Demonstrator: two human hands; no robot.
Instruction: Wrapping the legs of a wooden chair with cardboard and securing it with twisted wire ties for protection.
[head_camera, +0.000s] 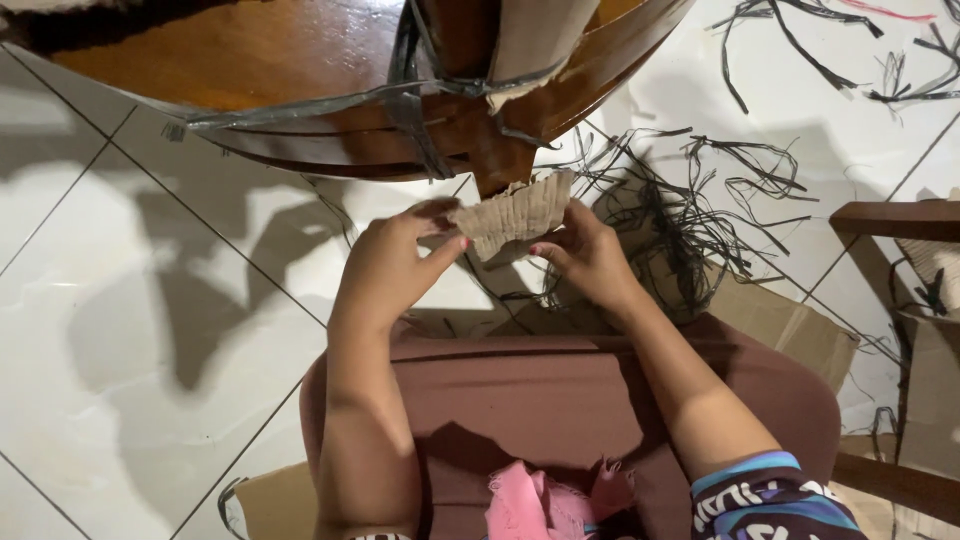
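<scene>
A torn piece of brown cardboard wrapping is pinched between both my hands just below a wooden table leg. My left hand grips its left end with thumb and fingers. My right hand holds its right end. The leg joins a round wooden tabletop bound with black plastic strapping; more brown wrapping still covers the leg higher up. My lap in brown cloth is below.
Cut black strapping strands lie tangled on the white tiled floor at right. Flat cardboard sits under me. Wooden furniture pieces stand at the right edge. A pink cloth rests on my lap.
</scene>
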